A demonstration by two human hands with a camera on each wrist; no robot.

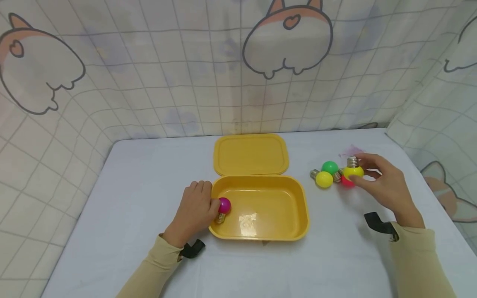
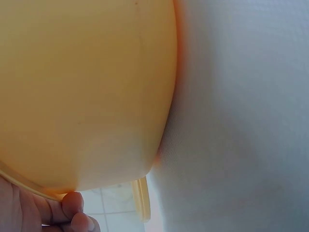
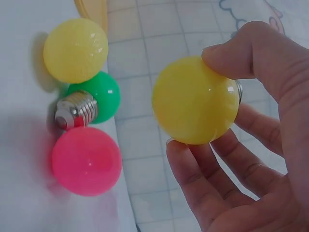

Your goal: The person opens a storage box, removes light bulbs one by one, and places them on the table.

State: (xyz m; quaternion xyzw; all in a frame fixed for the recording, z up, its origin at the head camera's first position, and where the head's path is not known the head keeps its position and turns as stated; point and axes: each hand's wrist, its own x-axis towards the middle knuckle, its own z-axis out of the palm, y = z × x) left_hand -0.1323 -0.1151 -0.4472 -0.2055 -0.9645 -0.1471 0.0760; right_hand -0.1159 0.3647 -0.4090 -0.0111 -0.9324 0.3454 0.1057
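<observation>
My left hand (image 1: 196,207) grips the left rim of a yellow plastic box (image 1: 275,207); the left wrist view shows fingertips (image 2: 73,205) at the outside of the rim. Inside the box, beside my left thumb, lies a magenta light bulb (image 1: 224,205) with its metal base toward me. My right hand (image 1: 387,184) pinches a yellow light bulb (image 3: 193,101) between thumb and fingers, screw base up. Just below and left of it sit another yellow bulb (image 1: 324,179), a green bulb (image 1: 330,167) and a pinkish-red bulb (image 3: 87,162), close together.
The flat yellow lid (image 1: 251,154) lies directly behind the box. A white cloth covers the table (image 1: 149,178). A checked curtain (image 1: 208,82) with cartoon drawings hangs along the back and sides.
</observation>
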